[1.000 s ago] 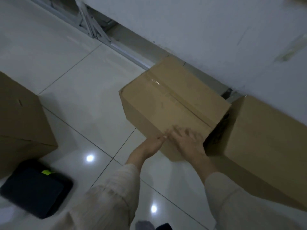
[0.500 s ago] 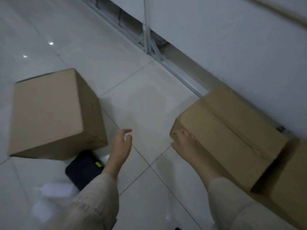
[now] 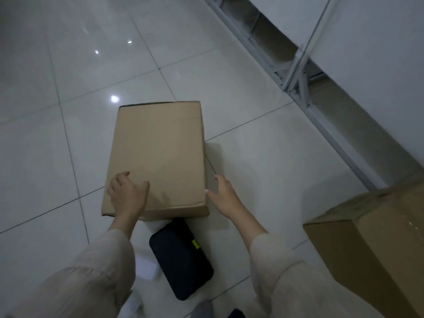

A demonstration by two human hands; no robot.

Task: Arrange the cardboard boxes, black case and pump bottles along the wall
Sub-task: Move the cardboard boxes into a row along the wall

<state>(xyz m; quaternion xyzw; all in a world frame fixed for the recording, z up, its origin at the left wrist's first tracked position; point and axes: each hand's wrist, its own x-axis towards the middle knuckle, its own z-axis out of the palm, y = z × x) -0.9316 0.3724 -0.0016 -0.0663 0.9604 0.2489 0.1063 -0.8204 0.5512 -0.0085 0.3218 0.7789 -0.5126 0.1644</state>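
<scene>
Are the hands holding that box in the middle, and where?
Not gripped yet. The left hand lies flat on the near top of the cardboard box. The right hand is open at its near right corner, thumb about touching the edge.

This looks like a storeroom. The floor (image 3: 68, 65) is big shiny white tiles. A white wall panel (image 3: 378, 53) on a metal frame (image 3: 296, 81) fills the upper right. Plain cardboard boxes sit in the middle (image 3: 158, 154) and lower right (image 3: 378, 244).
</scene>
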